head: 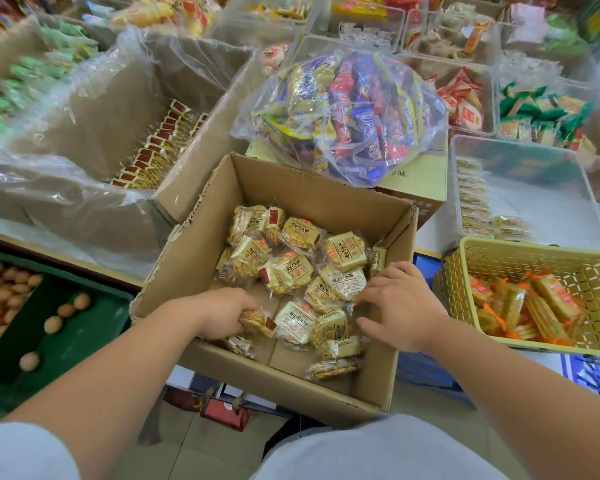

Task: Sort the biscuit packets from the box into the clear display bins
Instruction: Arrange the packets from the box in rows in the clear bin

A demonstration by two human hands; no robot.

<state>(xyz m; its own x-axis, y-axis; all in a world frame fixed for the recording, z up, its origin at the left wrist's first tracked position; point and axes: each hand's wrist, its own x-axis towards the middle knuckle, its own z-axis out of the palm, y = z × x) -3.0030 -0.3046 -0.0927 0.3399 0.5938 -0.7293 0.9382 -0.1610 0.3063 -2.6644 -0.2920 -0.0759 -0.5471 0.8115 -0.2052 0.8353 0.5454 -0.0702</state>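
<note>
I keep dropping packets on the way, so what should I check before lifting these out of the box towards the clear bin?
1. Left hand grips a packet: ok.
2. Right hand grips a packet: not ok, its fingers lie spread on the pile.
3. Box holds more packets: ok, many lie loose.
4. Clear bin has room: ok, stacked packets only along its left wall.
5. Stacked packets match these: cannot tell, blurred.

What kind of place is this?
Probably a small snack shop or grocery: rows of clear plastic display bins hold wrapped snacks, a brown cardboard box of yellow biscuit packets stands open, and a big clear bag holds mixed colourful packets.
</note>
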